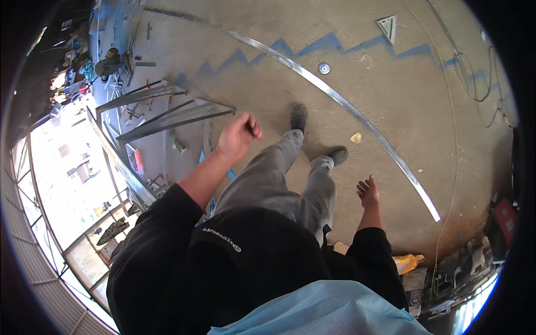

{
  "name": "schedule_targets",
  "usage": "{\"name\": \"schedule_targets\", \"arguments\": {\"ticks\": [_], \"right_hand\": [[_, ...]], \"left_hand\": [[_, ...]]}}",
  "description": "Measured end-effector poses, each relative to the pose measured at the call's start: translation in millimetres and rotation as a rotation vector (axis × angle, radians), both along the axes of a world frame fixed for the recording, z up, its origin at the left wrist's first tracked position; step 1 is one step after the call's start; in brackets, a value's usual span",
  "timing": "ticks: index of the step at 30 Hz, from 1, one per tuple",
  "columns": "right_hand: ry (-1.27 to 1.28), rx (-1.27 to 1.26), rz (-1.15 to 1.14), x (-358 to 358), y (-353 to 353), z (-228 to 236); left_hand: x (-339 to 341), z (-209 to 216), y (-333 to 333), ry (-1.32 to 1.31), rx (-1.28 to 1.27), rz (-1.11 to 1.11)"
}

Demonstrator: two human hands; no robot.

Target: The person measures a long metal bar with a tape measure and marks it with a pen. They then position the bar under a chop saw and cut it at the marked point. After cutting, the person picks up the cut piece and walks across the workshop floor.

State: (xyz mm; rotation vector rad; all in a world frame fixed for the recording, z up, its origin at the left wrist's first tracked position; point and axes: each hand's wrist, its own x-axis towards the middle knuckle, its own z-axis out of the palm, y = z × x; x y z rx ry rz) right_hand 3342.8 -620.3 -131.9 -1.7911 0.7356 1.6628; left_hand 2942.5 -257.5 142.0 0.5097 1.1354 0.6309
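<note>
My left hand hangs in the air left of my legs, its fingers loosely curled with nothing visible in them. It is nearest to a dark metal frame with slanted bars, apart from it in the picture. On the other side, my right hand is held off the body, fingers partly spread, and holds nothing. A long straight-edged metal bar, shiny along much of its length, lies on the floor in front of my feet. Neither hand touches it.
A blue zigzag mark runs across the concrete floor. Near it lie a small disc and a white triangular square. Cables trail at the far right. A yellow bag and clutter line the right side. Beyond the frame is a bright opening.
</note>
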Motion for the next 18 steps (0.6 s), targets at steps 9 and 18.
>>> {"name": "schedule_targets", "arguments": {"ticks": [9, 18], "right_hand": [[-0.157, 0.141, 0.04, -11, -19, 168], [-0.28, 0.238, -0.008, -53, -36, 259]], "left_hand": [[107, 180, 28, -0.818, 0.076, -0.142], [145, 225, 4, -0.904, 0.002, -0.466]]}}
